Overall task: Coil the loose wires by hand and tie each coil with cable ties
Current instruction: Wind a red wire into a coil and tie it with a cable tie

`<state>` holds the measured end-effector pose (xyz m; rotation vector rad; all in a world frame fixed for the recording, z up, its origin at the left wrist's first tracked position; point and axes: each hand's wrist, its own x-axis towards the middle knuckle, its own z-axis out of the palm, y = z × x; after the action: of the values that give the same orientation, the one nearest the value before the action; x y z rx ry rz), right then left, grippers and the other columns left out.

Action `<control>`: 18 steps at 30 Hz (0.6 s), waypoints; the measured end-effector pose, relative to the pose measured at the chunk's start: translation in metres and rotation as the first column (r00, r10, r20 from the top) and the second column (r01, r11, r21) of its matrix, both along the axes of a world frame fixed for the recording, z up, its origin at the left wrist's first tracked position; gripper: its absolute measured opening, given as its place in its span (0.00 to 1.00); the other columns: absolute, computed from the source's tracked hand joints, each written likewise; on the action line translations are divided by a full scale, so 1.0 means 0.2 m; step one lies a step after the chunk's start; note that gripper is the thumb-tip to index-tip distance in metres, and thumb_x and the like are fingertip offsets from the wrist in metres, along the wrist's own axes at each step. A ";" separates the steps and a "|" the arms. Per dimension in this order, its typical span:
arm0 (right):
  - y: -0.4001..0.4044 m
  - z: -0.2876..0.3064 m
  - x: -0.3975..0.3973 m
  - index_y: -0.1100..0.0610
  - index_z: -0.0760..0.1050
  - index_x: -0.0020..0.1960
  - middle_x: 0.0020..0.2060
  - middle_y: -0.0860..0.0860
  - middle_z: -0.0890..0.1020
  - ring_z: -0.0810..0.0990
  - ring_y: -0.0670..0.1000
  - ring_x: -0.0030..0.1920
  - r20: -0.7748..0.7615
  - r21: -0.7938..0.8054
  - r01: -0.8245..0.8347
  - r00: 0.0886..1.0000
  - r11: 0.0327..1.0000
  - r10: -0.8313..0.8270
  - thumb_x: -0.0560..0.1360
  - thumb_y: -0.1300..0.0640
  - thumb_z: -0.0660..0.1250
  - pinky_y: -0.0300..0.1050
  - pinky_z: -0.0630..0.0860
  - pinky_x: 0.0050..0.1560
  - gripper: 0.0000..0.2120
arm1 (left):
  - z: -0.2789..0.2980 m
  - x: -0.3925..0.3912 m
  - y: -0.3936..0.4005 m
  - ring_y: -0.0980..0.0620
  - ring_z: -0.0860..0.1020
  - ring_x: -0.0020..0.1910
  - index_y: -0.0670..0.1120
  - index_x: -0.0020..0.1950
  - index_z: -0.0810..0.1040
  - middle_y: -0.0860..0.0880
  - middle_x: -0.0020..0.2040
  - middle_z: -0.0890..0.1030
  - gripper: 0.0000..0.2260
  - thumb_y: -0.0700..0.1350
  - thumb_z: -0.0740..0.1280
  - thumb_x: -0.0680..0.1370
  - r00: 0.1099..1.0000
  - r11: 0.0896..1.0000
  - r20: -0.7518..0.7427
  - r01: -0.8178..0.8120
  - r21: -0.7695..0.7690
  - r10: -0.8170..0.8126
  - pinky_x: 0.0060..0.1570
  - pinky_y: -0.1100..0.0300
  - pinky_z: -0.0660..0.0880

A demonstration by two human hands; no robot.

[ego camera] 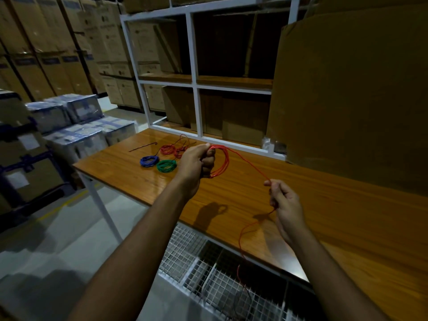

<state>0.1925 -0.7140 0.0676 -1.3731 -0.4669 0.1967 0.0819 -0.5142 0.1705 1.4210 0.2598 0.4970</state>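
My left hand grips a red wire coil of several loops above the wooden table. From the coil a single red strand runs right to my right hand, which pinches it between thumb and fingers. Below that hand the loose red tail hangs over the table's front edge toward the floor. Farther back on the table lie a blue coil, a green coil and a red coil with more red wire beside it. A dark cable tie lies left of them.
A white metal shelf frame stands at the table's back, with a large cardboard sheet at the right. A wire mesh rack sits under the table front. Wrapped boxes are stacked at the left.
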 end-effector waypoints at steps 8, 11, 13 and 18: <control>0.04 0.04 -0.34 0.47 0.77 0.49 0.32 0.48 0.80 0.79 0.45 0.29 0.359 -0.616 -0.022 0.882 0.788 0.305 0.83 0.56 0.60 0.43 0.74 0.28 0.09 | 0.00 0.03 0.00 0.55 0.58 0.26 0.48 0.40 0.69 0.53 0.28 0.63 0.16 0.47 0.51 0.86 0.997 0.982 0.079 -0.008 -0.187 0.024 0.30 0.58 0.50; 0.05 0.17 -0.47 0.49 0.70 0.54 0.33 0.45 0.74 0.72 0.44 0.31 0.639 -0.653 0.262 0.694 0.710 0.332 0.83 0.56 0.58 0.37 0.62 0.27 0.04 | -0.01 0.03 -0.02 0.57 0.58 0.24 0.47 0.39 0.69 0.54 0.28 0.62 0.16 0.49 0.53 0.85 0.992 0.914 0.128 0.061 -0.402 -0.010 0.28 0.61 0.51; 0.07 0.26 -0.51 0.50 0.67 0.55 0.40 0.46 0.74 0.72 0.47 0.38 0.700 -0.616 0.310 0.638 0.724 0.322 0.83 0.58 0.56 0.38 0.62 0.33 0.04 | 0.00 0.04 -0.04 0.58 0.59 0.24 0.47 0.39 0.70 0.54 0.28 0.62 0.16 0.49 0.53 0.85 0.984 0.850 0.175 0.122 -0.512 -0.036 0.27 0.63 0.53; 0.06 0.35 -0.54 0.53 0.67 0.63 0.56 0.51 0.73 0.67 0.52 0.55 0.713 -0.699 0.426 0.465 0.574 0.524 0.78 0.63 0.59 0.47 0.65 0.53 0.14 | 0.03 0.03 -0.06 0.58 0.61 0.25 0.47 0.40 0.71 0.54 0.28 0.64 0.17 0.50 0.53 0.85 0.969 0.799 0.242 0.178 -0.575 -0.042 0.27 0.64 0.57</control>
<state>0.0840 -0.7023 0.1382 -2.4162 -1.5000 -0.3922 0.0886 -0.5261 0.1760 0.7500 0.1334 0.4193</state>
